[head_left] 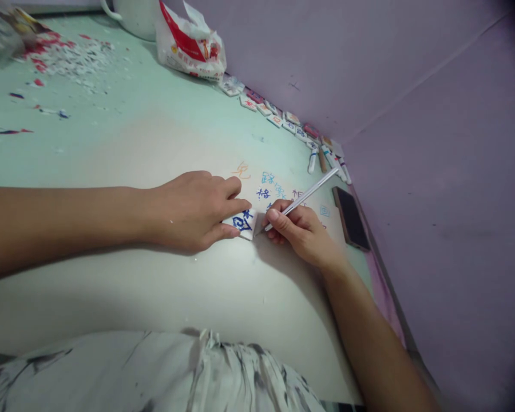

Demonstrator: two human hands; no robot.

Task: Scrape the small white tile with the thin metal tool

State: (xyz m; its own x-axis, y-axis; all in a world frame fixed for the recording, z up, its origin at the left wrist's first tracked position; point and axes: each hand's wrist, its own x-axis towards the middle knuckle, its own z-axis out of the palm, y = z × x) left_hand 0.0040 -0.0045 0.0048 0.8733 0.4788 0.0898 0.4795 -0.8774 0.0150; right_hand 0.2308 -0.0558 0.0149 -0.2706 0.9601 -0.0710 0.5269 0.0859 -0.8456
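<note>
Looked like a room in a home, set up for crafts: pale green table against lilac wall, plus white mug, plastic bag, phone, red-and-white scraps.

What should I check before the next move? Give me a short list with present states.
1. White block steadied: ok, left hand has finger and thumb at opposite edges.
2. Silver pen-shaped tool gripped: ok, right hand holds it like a pen, tip pointing down toward the block's right side.
3. Tool tip touching the block: cannot tell, the tip is too small and blurred.
4. Left fingertips clear of the tip: ok, though close by.
5. Phone clear of the right hand: ok, it lies apart, to the right.
6. Scrap pile away from the block: ok, at upper left.
</note>
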